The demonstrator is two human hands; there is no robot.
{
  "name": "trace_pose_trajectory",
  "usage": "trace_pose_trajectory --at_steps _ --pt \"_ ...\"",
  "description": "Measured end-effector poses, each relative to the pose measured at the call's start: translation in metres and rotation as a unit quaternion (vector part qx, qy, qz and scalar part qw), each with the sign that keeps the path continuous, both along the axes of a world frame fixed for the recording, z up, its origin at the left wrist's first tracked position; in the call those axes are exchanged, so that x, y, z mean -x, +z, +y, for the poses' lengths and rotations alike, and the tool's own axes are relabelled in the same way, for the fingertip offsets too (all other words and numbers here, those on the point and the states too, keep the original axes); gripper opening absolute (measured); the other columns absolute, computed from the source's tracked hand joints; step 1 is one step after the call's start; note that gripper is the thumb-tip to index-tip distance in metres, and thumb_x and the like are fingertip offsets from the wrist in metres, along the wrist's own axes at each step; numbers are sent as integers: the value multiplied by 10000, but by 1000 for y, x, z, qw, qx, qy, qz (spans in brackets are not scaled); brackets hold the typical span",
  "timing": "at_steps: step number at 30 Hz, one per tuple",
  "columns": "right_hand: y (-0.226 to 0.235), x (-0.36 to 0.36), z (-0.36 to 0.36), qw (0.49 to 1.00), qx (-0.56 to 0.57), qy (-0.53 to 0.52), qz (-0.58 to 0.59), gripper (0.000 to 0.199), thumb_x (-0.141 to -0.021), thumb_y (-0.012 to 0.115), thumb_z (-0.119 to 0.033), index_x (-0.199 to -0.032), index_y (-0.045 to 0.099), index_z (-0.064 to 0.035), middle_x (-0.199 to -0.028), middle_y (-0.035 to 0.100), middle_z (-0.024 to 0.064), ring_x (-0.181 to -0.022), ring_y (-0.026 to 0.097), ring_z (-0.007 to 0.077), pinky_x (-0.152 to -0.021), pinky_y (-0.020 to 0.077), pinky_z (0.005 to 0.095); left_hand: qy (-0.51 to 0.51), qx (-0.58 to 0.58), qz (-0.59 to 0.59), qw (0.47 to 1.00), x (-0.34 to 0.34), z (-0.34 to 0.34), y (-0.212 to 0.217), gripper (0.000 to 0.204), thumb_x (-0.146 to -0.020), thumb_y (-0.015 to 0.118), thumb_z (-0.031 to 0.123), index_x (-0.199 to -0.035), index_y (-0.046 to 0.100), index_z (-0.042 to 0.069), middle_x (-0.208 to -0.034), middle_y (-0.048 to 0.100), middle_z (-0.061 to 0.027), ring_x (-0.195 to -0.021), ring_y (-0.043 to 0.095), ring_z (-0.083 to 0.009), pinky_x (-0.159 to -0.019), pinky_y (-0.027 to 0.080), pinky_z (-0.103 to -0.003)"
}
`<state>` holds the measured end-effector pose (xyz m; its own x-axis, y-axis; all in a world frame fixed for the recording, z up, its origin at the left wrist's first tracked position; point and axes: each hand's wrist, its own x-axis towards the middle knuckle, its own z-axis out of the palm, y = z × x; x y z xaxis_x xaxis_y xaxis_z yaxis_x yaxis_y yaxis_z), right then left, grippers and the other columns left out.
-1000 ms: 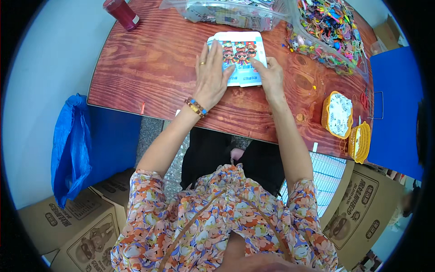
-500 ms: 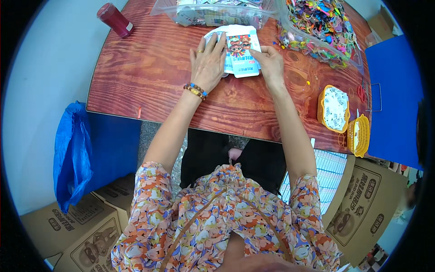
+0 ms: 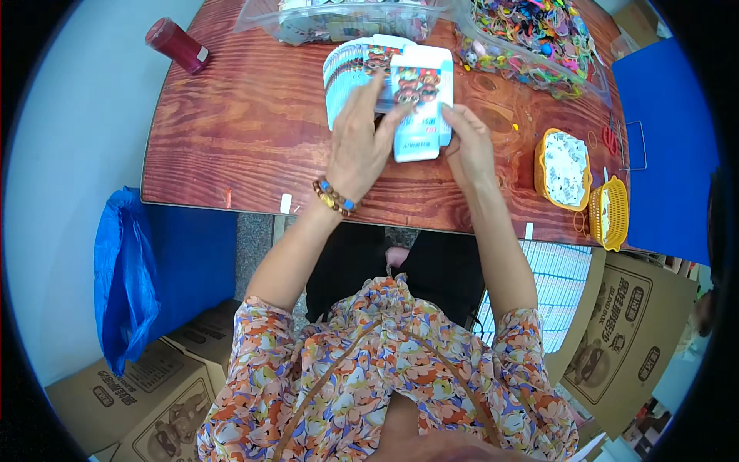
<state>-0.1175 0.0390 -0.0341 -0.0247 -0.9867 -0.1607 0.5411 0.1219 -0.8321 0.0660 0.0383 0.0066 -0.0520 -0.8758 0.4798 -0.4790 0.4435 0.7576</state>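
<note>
Done: a box point(image 3: 425, 92) is held by right grip point(image 3: 471, 150) | left grip point(image 3: 360, 138): blurred, hold cannot be told | at box's 10 o'clock, many are left in fan point(image 3: 346, 77)

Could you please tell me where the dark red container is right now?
In the head view, the dark red container is at the upper left, by the left edge of the table, left of the clear plastic tub.

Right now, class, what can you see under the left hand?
Around the edges of the left hand show a fanned stack of flat blue-and-white packets and the reddish wooden tabletop. What lies directly beneath the palm is covered and cannot be seen.
</note>
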Motion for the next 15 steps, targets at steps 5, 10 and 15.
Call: trace_pose_trajectory --at_steps 5,10,15 --pt "6 -1 39 998 32 53 9 84 -961 607 -97 -985 660 -37 -894 687 10 -751 600 35 -667 468 194 -95 -216 214 948 6 34 5 251 -939 640 130 -1146 628 -11 -859 705 -58 -801 631 -78 -677 484 -265" --pt "13 11 52 995 69 44 57 131 -943 642 -114 -1032 667 -21 -913 700 15 -774 607 39 -663 469 192 -228 -264 329 878 4 54 5 266 -995 585 189 -1184 605 3 -1053 661 -27 -902 584 -52 -742 492 -229" --pt "15 -3 69 994 13 55 97 121 -928 636 -50 -1042 654 -14 -919 685 16 -783 620 49 -668 489 202 -228 -399 338 821 5 60 1 354 -1054 450 309 -1216 583 23 -954 615 19 -849 573 -36 -739 500 -237"
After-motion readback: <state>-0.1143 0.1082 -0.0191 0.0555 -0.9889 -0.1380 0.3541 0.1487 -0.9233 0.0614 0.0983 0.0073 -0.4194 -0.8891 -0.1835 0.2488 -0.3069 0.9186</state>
